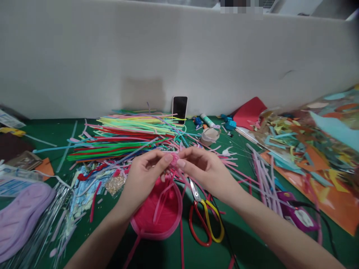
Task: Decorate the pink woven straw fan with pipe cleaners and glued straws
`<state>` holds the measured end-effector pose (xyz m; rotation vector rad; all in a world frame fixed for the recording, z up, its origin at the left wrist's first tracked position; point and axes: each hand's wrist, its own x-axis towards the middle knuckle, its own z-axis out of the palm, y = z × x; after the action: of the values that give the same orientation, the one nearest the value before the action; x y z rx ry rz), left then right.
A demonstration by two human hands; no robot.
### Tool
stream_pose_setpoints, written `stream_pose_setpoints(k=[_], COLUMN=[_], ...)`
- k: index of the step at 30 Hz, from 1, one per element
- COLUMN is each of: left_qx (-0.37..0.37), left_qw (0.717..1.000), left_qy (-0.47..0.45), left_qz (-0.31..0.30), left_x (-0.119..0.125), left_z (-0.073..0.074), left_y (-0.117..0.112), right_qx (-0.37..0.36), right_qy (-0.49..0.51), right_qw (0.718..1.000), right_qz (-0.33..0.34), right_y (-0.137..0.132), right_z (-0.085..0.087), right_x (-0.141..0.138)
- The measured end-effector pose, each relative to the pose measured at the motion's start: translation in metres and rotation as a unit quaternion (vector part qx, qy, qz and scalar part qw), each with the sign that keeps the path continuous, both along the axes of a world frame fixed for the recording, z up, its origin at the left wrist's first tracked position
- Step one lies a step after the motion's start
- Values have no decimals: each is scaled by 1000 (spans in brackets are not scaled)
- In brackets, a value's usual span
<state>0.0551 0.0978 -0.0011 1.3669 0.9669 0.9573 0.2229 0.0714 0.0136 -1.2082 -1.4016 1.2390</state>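
Observation:
Between my left hand (150, 168) and my right hand (196, 166), a small pink twisted pipe-cleaner piece (174, 160) is pinched by thumbs and fingertips. Pink stems trail down from it. Right below sits a round red disc (165, 209) edged in pink pipe cleaner, with pink strips lying across it and a pink stem running off toward the front. Beside the disc lie scissors (203, 213) with one red and one yellow handle. Their blade tips are partly covered by my right hand and the pink stems.
A thick pile of coloured pipe cleaners (126, 136) spreads behind my hands. A phone (180, 109) leans on the white wall. Nearby stand a tape roll (209, 136) and glue stick (207, 120). At right are a purple glue gun (298, 215) and paper scraps (294, 144); lilac foam (24, 218) lies left.

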Motion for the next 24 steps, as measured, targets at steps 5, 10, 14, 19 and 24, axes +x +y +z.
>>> stream_pose_setpoints(k=[5, 10, 14, 19, 24], left_qx=[-12, -13, -22, 20, 17], left_qw=[999, 999, 998, 998, 999], left_qy=[-47, 11, 27, 46, 32], left_qz=[0, -29, -48, -41, -29], left_x=[0, -10, -13, -11, -9], left_z=[-1, 7, 11, 7, 4], left_y=[2, 7, 7, 4, 3], right_qx=[-65, -41, -23, -16, -19], right_qy=[104, 97, 72, 79, 100], right_qw=[992, 994, 997, 997, 995], right_qz=[15, 6, 8, -11, -14], right_y=[2, 0, -1, -1, 0], right_z=[-12, -10, -8, -9, -8], right_x=[-4, 1, 1, -5, -7])
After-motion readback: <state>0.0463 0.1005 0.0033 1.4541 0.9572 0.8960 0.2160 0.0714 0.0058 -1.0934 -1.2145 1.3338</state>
